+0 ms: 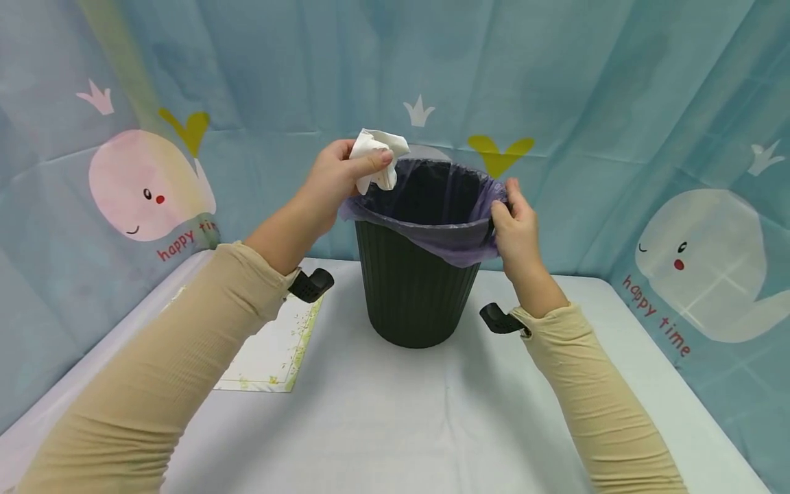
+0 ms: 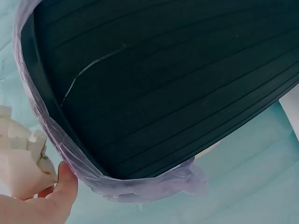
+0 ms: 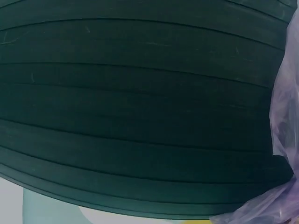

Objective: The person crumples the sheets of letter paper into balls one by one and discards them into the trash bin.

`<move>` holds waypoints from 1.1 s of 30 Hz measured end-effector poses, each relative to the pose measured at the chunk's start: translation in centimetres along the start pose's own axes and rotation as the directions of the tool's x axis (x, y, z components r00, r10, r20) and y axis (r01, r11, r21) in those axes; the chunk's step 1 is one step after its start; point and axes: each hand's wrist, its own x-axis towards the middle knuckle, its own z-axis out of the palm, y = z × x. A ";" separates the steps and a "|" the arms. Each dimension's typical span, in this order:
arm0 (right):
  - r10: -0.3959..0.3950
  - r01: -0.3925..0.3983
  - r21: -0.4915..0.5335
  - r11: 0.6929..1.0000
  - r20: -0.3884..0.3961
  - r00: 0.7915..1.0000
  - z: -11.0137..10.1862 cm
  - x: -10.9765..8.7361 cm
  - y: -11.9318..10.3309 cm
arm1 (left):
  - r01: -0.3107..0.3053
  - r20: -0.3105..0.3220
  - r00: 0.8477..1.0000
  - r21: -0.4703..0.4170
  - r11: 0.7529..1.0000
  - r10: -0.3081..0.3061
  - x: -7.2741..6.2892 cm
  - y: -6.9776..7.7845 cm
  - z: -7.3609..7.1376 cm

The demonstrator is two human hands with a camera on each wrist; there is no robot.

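Desk (image 1: pixel 382 425): carrying a dark ribbed trash bin (image 1: pixel 416 295), standing upright.
Purple liner (image 1: pixel 453 247): lining the bin and draping over its top edge.
Right hand (image 1: pixel 518 233): gripping the liner at the bin's right side.
Left hand (image 1: pixel 333 177): pinching a crumpled white tissue (image 1: pixel 372 140).
Tissue: hovering at the bin's upper left edge.

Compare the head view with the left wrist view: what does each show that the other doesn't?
Only the head view shows the right hand holding the purple liner at the rim, and the tan sleeves.

Only the left wrist view shows a thin pale line on the side of the dark ribbed trash bin.

Both show that bin, its liner, and the left hand holding a crumpled white tissue.
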 end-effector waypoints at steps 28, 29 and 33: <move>0.005 -0.005 0.022 1.000 0.004 1.000 0.1 0.2 0.6 | 0.178 0.052 0.979 0.248 0.952 -0.197 2.8 -0.4 1.6; 0.005 -0.005 0.022 1.000 0.004 1.000 0.1 0.2 0.6 | 0.183 0.064 0.977 0.257 0.949 -0.205 2.8 -0.3 1.6; 0.003 -0.003 0.001 1.000 0.011 1.000 0.0 0.3 0.6 | 0.160 0.067 0.981 0.255 0.954 -0.182 2.5 -0.4 1.5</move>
